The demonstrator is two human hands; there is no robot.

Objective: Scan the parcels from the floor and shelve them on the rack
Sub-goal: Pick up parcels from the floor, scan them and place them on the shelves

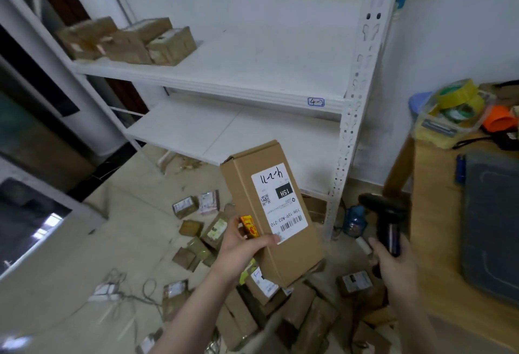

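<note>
**Label up, scanner not yet on it**

The left hand (241, 247) grips a long brown cardboard box (292, 258) in front of the white metal rack (345, 117), with the thumb across the box's lower face and the fingers hidden behind it. The same hand pinches a small yellow-and-red packet (248, 225) against the box's edge. The white shipping label (280, 202) faces up, its barcode close to the thumb. The right hand (393, 263) is curled round the grip of a black handheld scanner (384, 218), held low in front of the rack's right post and apart from the box. To do this step well, I judge the scanner head should swing onto the barcode, the thumb should slide off the label's corner, and the box should be kept steady and square to the beam.

The rack's upper shelf holds a cluster of taped brown parcels (126, 41) at its left end. Right of the rack, a clear plastic tub (438, 131) holds yellow and green tape rolls (457, 95). In front of the rack's foot, loose brown floor parcels (196, 230) lie scattered, waiting their turn
</note>
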